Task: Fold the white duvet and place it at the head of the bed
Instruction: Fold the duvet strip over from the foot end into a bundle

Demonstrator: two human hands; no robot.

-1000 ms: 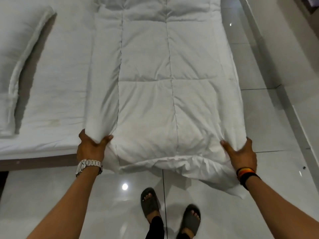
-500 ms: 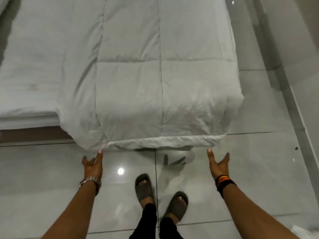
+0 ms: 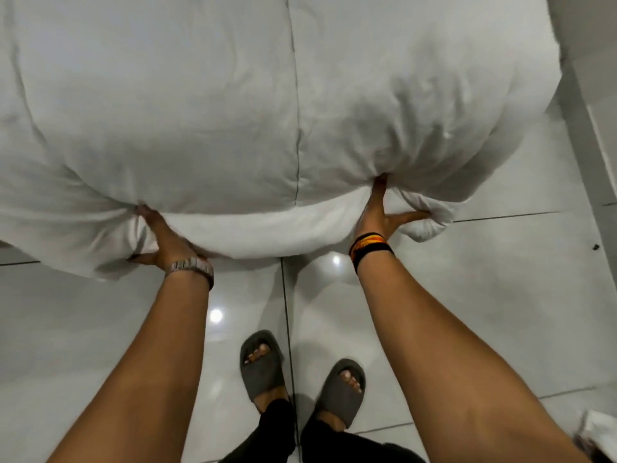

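Observation:
The white quilted duvet (image 3: 267, 105) fills the whole upper half of the head view, bulging toward me with a stitched seam down its middle. My left hand (image 3: 163, 235), with a metal watch on the wrist, grips its lower edge from underneath at the left. My right hand (image 3: 380, 215), with dark and orange bands on the wrist, grips the lower edge at the right, fingers buried in the fabric and thumb spread out to the side. The bed is hidden behind the duvet.
Glossy light floor tiles (image 3: 500, 295) lie below the duvet. My two feet in grey slides (image 3: 263, 365) stand between my forearms. A wall base (image 3: 594, 128) runs along the right side. Something white (image 3: 601, 426) shows at the bottom right corner.
Half a second ago both hands were open below the duvet's hanging end. Now they grip its lower edge, and the duvet is raised and much closer to the camera.

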